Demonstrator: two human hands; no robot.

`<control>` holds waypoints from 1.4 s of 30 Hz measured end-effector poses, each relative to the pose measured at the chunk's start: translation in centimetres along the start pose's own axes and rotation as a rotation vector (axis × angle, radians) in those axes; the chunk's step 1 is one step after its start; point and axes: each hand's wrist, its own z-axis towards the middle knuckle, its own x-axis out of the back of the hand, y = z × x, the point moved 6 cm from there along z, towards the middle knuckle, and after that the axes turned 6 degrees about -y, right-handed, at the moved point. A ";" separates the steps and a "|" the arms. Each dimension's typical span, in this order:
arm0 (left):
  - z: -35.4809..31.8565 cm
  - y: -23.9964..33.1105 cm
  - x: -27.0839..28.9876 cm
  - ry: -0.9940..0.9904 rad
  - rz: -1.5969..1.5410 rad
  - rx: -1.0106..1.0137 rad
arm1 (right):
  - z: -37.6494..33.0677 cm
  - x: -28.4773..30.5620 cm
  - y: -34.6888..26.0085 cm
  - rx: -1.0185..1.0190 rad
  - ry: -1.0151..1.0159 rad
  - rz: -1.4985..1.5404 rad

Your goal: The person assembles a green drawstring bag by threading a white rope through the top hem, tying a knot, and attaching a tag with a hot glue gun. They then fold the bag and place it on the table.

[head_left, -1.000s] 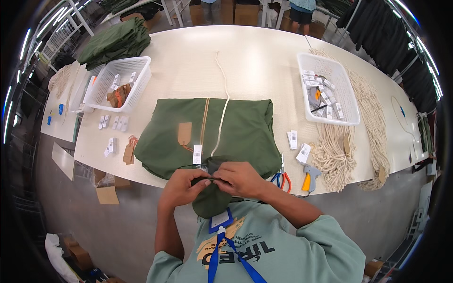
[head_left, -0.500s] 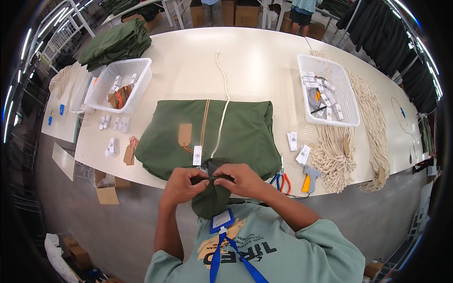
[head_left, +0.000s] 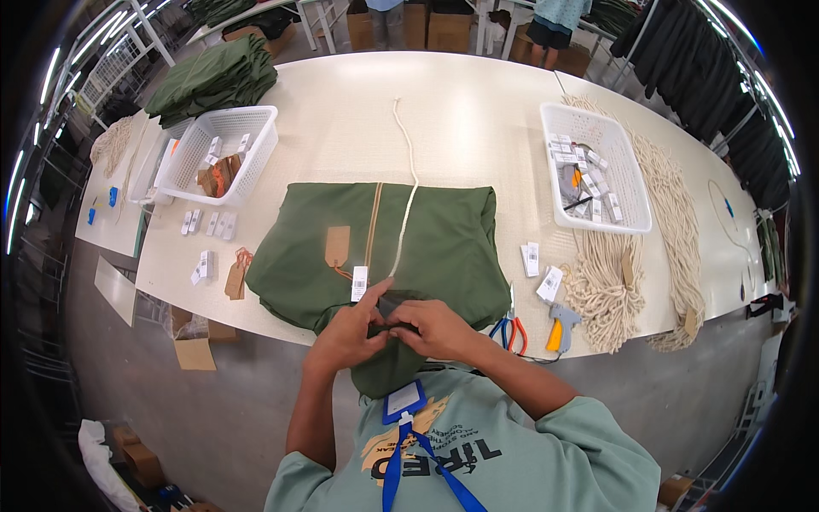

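Note:
A folded dark green garment [head_left: 452, 230] lies at the table's near edge, part of it hanging over toward me. My left hand [head_left: 348, 335] pinches its gathered cloth while the index finger reaches forward to the near end of a cream cord [head_left: 411, 171]. Close beside it, my right hand [head_left: 433, 330] is closed on the same gathered fabric, fingertips nearly meeting the left ones. What lies between the fingertips is partly hidden. On the garment are a brown card tag [head_left: 338, 245], a white label tag [head_left: 360, 284] and a tan zip or tape strip [head_left: 374, 222].
White baskets [head_left: 266, 149] [head_left: 636, 226] with tags stand left and right. Cord bundles [head_left: 674, 205] lie at the right, near a grey-yellow tagging gun [head_left: 561, 327] and red-and-blue-handled pliers [head_left: 517, 333]. Folded green garments [head_left: 213, 77] are stacked far left. Other people stand beyond the table.
My left hand has moved slightly right and forward, its index finger now stretched out to the cord's near end. The right hand stays on the gathered cloth with a small shift.

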 end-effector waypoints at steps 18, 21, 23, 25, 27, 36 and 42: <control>-3.0 -5.3 1.0 0.175 -0.166 0.120 | -0.2 -1.1 2.0 -0.143 0.109 0.080; -3.3 -5.3 1.6 0.213 -0.072 0.079 | -0.6 -0.6 2.7 -0.295 -0.049 -0.048; -3.5 -5.6 1.8 0.238 -0.025 0.081 | -0.7 -0.1 3.2 -0.376 -0.131 -0.119; -3.7 -6.0 1.7 0.262 -0.036 0.052 | -1.2 0.2 3.6 -0.422 -0.226 -0.143; -4.3 -5.7 2.1 0.319 0.080 -0.026 | -1.6 0.6 3.7 -0.421 -0.279 -0.149; -5.4 -6.0 1.6 0.333 0.004 0.131 | 0.5 -0.2 1.8 -0.194 -0.246 -0.209; -5.4 -6.4 1.4 0.349 0.030 0.068 | 1.5 -2.7 1.7 -0.278 -0.287 -0.138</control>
